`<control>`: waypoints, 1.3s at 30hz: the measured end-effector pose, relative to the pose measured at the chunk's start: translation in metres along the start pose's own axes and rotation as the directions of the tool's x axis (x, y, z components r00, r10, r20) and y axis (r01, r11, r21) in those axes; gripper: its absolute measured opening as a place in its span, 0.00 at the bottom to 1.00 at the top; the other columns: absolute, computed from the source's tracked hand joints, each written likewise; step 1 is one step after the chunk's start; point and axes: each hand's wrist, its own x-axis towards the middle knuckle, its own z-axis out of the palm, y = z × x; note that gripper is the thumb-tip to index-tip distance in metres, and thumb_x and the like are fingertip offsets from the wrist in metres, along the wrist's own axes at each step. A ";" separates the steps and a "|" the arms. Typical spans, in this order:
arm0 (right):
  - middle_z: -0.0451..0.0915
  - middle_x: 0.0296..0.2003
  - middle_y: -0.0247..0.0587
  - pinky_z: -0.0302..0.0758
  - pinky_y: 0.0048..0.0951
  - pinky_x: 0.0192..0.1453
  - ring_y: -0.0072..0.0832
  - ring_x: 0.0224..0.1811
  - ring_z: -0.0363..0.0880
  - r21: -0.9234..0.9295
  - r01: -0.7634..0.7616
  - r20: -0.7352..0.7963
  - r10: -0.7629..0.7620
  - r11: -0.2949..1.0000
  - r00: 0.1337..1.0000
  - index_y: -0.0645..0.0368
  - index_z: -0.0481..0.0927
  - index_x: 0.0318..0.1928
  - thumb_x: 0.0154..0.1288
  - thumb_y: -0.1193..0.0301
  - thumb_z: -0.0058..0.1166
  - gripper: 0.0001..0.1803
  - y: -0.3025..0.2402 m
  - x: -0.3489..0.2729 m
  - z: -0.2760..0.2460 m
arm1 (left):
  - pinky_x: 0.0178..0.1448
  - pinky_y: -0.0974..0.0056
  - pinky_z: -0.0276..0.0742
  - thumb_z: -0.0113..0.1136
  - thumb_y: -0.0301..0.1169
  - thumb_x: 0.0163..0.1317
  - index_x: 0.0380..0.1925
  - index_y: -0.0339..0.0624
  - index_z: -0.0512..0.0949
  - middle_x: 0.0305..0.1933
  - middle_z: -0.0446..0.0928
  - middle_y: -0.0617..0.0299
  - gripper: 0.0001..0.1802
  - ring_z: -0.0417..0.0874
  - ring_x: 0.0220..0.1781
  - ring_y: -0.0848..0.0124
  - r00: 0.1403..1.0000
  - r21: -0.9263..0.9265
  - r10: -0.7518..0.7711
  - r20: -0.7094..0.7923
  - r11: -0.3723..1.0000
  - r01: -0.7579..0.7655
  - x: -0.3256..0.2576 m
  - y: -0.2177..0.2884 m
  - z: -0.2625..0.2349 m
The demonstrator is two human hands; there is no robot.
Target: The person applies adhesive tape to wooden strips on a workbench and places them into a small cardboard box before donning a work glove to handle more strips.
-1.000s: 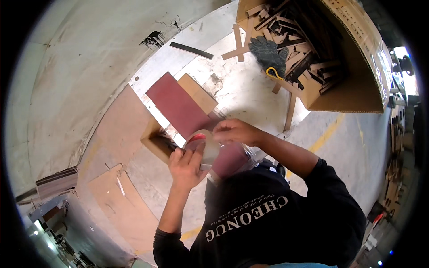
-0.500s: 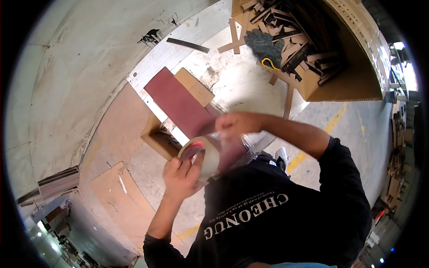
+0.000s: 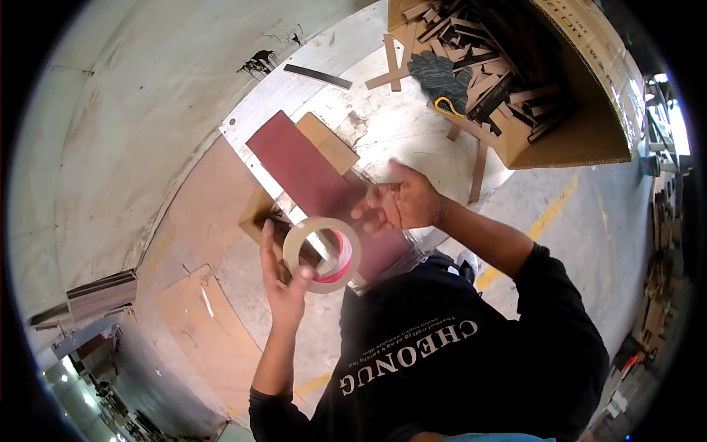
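A roll of clear packing tape (image 3: pixel 322 223) with a pinkish-red inner core faces up in front of me. My left hand (image 3: pixel 283 287) holds it loosely, thumb at its near rim and one finger stretched out along its left side. Across from it, my right hand (image 3: pixel 409 199) hovers over the board, palm showing, fingers apart, with nothing in it. Under both hands lies a long dark-red board (image 3: pixel 294 158), sloping from upper left toward my waist. Clear plastic film (image 3: pixel 420 250) shows by the board's near end. A brown cardboard piece (image 3: pixel 328 142) lies along the board's far side.
At the upper right, a large cardboard box (image 3: pixel 582 140) holds many wood strips. A dark grey glove (image 3: pixel 440 77) lies at its opening. Loose strips and a dark bar (image 3: pixel 317 76) rest on the whitish table (image 3: pixel 309 99). A small open carton (image 3: pixel 258 210) is left of the board.
My right hand has opened and swung palm-up, slightly right of where it was closed over the film. The tape roll has turned to show its ring, and my left fingers have loosened from its core.
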 end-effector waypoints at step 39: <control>0.81 0.35 0.37 0.72 0.26 0.46 0.20 0.38 0.76 -0.931 -0.154 -0.256 -0.291 0.330 0.922 0.62 0.78 0.35 0.62 0.71 0.51 0.07 -0.006 -0.009 -0.031 | 0.39 0.57 0.74 0.63 0.27 0.33 0.30 0.45 0.79 0.36 0.73 0.61 0.17 0.75 0.39 0.59 0.840 0.759 0.156 0.520 0.367 -0.537 -0.038 -0.071 0.008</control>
